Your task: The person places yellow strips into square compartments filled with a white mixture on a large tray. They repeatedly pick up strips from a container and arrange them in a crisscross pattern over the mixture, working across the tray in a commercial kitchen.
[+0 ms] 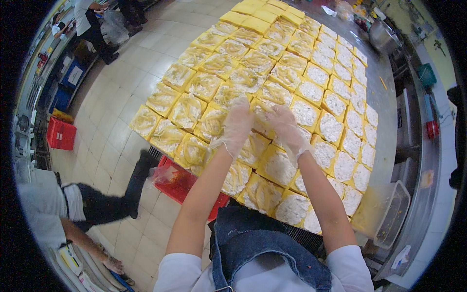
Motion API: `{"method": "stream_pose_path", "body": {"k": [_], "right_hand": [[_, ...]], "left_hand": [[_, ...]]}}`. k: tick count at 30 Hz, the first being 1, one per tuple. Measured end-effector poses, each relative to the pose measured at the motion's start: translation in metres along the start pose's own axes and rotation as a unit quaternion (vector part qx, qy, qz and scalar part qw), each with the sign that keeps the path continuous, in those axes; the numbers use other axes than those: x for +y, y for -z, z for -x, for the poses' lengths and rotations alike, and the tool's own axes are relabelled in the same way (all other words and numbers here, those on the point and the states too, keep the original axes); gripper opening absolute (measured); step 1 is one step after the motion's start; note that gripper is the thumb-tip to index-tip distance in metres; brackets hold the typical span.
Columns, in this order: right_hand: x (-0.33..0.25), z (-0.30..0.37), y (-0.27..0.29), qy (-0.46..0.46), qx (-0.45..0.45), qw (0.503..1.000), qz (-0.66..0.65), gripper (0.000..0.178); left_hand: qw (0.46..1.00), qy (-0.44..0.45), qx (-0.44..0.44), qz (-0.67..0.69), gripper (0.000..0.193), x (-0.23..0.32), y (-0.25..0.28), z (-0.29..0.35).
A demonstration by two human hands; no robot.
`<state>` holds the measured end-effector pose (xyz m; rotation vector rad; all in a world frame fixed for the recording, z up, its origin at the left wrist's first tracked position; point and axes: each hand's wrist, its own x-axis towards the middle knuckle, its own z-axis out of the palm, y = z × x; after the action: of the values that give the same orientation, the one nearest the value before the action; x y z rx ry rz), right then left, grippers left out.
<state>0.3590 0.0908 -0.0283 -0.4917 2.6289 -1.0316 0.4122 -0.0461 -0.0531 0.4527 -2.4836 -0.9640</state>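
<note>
Yellow square bread slices (256, 189) cover the metal table in close rows. Many carry white speckled spread (311, 91); on the left and middle ones, pale yellow strips (186, 108) lie over it. Both my hands wear clear gloves and reach over the middle rows. My left hand (237, 127) has its fingers drawn together above a topped slice; what they hold, if anything, is hidden. Close by on the right, my right hand (287, 127) pinches what looks like pale yellow strips over a slice. Bare slices without spread (250, 22) are stacked at the far end.
A clear plastic tub (393, 214) stands by the table's near right corner. Below the left edge is a red crate (177, 182). A person (48, 204) is close on my left, others stand farther back. A large metal pot (384, 36) sits at the far right.
</note>
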Motion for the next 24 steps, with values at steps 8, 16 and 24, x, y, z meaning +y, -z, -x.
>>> {"method": "stream_pose_path", "body": {"k": [8,16,24], "right_hand": [[-0.013,0.028,0.028,-0.054,0.037,0.972,-0.224,0.044],[-0.016,0.023,0.032,-0.041,-0.075,0.981,-0.176,0.049],[-0.019,-0.003,0.047,0.009,-0.017,0.997,-0.074,0.025]], "left_hand": [[0.985,0.053,-0.104,0.124,0.023,0.01,0.018,-0.007],[0.827,0.196,-0.247,0.466,0.032,0.041,0.032,-0.011],[0.867,0.106,-0.255,0.415,0.024,0.042,0.022,-0.038]]}}
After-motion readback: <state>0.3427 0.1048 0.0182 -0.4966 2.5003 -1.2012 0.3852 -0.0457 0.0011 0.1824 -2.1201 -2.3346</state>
